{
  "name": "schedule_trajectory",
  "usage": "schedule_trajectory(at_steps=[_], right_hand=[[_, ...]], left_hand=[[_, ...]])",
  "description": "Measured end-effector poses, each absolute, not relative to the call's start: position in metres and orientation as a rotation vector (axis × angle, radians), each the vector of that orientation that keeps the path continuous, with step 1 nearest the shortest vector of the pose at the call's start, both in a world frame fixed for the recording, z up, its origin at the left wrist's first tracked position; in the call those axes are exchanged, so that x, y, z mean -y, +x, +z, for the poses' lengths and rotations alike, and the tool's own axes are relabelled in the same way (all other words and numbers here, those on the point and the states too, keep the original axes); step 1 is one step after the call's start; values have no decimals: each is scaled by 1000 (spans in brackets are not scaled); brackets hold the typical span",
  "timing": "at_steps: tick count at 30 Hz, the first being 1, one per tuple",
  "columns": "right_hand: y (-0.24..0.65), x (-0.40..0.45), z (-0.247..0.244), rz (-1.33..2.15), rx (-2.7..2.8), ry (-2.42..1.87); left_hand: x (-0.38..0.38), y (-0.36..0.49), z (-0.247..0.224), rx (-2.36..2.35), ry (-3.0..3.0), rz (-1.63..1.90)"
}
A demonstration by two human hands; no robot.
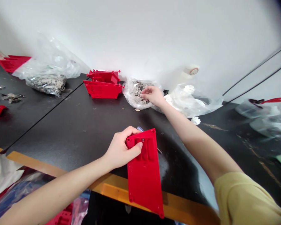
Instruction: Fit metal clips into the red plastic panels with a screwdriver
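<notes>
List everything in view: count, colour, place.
Moulded plastic panel: 1, red, in left hand at table edge.
Moulded plastic trough housings: 2, red, stacked at table's back.
Crinkled plastic bags: at least five, clear, along the wall.
Metal scraps: several heaps, grey, bagged and loose at far left.
Flat tabletop: 1, black with yellow edge, beneath everything.
Left hand: 1, gripping the panel.
Right hand: 1, touching scraps inside a bag, yellow sleeve.

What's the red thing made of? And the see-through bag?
The red panel in the left hand looks like moulded plastic: an even colour, a soft shine and shaped ribs. The clear bag by the right hand looks like thin plastic film, because it is crinkled, shiny and see-through.
</notes>
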State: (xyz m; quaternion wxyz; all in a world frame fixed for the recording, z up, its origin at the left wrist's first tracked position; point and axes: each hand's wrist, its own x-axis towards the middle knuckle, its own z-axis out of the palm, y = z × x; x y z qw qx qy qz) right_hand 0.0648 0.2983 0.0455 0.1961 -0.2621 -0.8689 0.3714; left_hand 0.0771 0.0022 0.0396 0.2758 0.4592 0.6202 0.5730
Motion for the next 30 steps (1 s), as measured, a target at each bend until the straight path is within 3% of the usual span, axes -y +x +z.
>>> schedule_trajectory(at_steps=[7,16,20,23,27,30], right_hand=[[98,-289,44,1272,2160,-709],[79,-287,41,1083,2340,-690],[107,-267,65,839,2329,-562],[157,-256,96,439,2247,-453],[217,-281,130,34,2148,-872],[227,-328,132,-161,2477,-1233]], left_hand=[[-3,77,39,-1711,1247,1506],[-5,75,32,-1722,1198,1503],[-6,73,30,-1734,1200,1505],[-6,73,30,-1740,1192,1506],[-6,75,31,-1730,1169,1507],[-6,75,31,-1741,1162,1497]])
